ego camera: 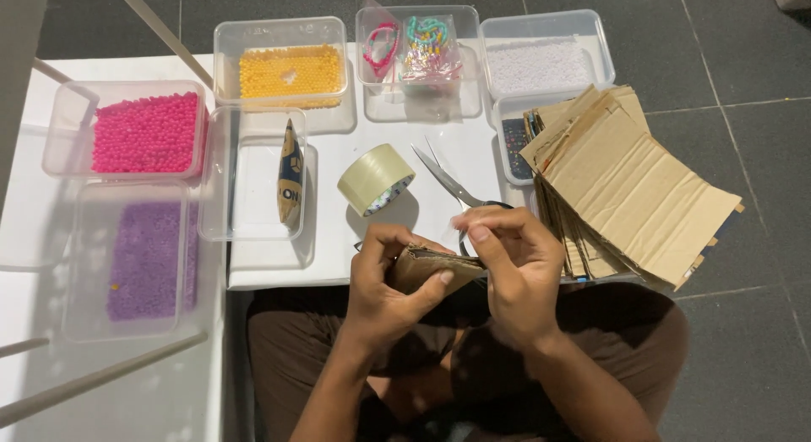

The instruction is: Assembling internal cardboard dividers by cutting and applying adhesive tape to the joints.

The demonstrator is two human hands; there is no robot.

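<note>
Below, both hands, left and right, clasp a cardboard piece above the white table, dark tiled floor around.

soft, even light falls from above on the white table, which glows bright and slightly washed out at its left edge. the tape roll casts a faint shadow toward the near side. the floor right of the table stays dim. focus is sharp; no blur.
</note>
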